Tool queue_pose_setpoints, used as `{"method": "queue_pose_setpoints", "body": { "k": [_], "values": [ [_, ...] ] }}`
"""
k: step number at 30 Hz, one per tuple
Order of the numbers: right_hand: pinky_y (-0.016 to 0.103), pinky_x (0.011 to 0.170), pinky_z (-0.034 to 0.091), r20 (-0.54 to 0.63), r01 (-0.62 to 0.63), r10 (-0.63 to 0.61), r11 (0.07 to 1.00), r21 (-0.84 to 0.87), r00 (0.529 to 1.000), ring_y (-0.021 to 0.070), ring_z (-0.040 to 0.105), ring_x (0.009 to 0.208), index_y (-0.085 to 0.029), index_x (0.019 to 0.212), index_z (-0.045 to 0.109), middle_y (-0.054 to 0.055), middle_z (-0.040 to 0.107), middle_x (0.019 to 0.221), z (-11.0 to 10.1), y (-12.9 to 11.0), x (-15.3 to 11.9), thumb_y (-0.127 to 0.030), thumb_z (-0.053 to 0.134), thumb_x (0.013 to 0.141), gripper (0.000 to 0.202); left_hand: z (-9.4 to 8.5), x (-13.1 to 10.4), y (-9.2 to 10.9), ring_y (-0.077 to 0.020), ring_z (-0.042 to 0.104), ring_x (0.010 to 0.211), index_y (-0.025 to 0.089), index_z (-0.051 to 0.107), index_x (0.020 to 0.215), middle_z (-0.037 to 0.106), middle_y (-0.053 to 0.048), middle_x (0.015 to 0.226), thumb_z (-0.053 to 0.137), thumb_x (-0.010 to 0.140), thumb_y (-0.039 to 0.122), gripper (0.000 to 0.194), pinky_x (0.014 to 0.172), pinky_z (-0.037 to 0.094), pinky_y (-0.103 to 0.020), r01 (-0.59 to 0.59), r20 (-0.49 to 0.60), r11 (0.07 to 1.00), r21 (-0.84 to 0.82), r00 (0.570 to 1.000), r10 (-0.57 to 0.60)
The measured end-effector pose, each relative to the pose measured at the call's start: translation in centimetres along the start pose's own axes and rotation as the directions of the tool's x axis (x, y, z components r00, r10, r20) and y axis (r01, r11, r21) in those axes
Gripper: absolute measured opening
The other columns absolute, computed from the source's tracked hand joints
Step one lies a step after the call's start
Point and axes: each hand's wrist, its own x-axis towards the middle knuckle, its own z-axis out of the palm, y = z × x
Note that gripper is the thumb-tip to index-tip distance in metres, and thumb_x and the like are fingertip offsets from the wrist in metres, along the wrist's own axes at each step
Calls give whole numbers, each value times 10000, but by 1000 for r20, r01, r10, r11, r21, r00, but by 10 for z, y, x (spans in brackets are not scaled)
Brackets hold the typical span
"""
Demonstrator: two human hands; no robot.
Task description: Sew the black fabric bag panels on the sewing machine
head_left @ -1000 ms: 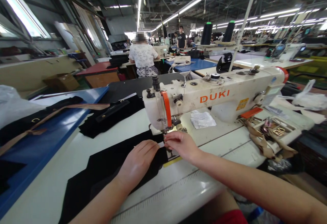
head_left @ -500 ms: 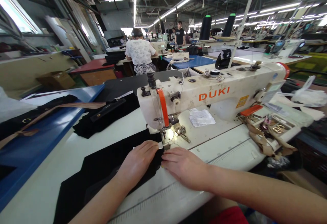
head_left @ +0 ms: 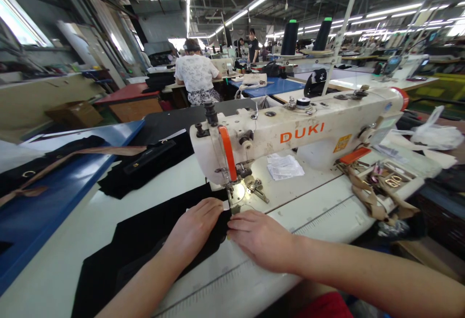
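Two hands lie flat on a black cloth point(head_left: 145, 240) just in front of the needle of a white sewing machine point(head_left: 290, 136). The left hand point(head_left: 194, 231) rests palm down on the cloth, fingers stretched out and together, gripping nothing, its fingertips at a small white tab point(head_left: 225, 205) at the cloth's edge. The right hand point(head_left: 259, 238) lies open beside it, palm down, its fingertips touching the cloth's right edge close to the left hand's. The cloth spreads from the needle plate point(head_left: 238, 193) toward the lower left across the white table point(head_left: 308, 211). A paper slip point(head_left: 285, 166) lies under the machine's arm. To the right a tray point(head_left: 394, 181) holds metal buckles, with tan straps point(head_left: 366, 197) hanging over the table's edge beside it. More black pieces point(head_left: 145, 163) lie to the left behind the cloth, and a blue board point(head_left: 47, 202) carries further dark pieces. In the background a person in a white top point(head_left: 196, 78) sits with their back turned at another table.
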Motion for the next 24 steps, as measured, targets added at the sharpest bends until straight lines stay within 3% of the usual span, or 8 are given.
{"method": "queue_pose_setpoints", "body": {
  "k": [11,16,20,24],
  "values": [
    [328,972,436,-7,-7,7,1000,7,1000,211,572,1089,-119,1058,670,102,663,1179,-2,-1,0,-174,467,954,235,-1,2,1,-191,661,950,146,636,986,707,-77,989,317,957,131,321,861,560,-335,-15,-27,999,33,1000,16],
    [303,936,440,36,-22,20,999,47,999,188,591,1006,-122,1033,668,90,686,1072,-11,5,8,-158,469,949,219,2,-1,0,-186,661,962,146,647,1000,709,-80,1010,328,962,149,321,875,558,-333,-2,-16,1000,19,1000,2],
    [312,845,458,63,-116,117,993,-32,991,194,579,867,-129,990,656,67,678,909,-15,17,21,-187,503,936,172,1,-2,2,-191,662,990,150,661,1018,714,-82,1033,343,974,209,327,889,557,-336,25,-12,1000,10,1000,-25],
    [324,824,442,63,-90,99,988,-126,993,204,542,837,-132,943,650,65,632,847,-8,29,29,-183,529,919,134,-5,-1,9,-185,657,1031,166,672,1042,715,-72,1076,344,976,255,346,939,536,-339,105,32,994,-36,994,-104]
  ]
}}
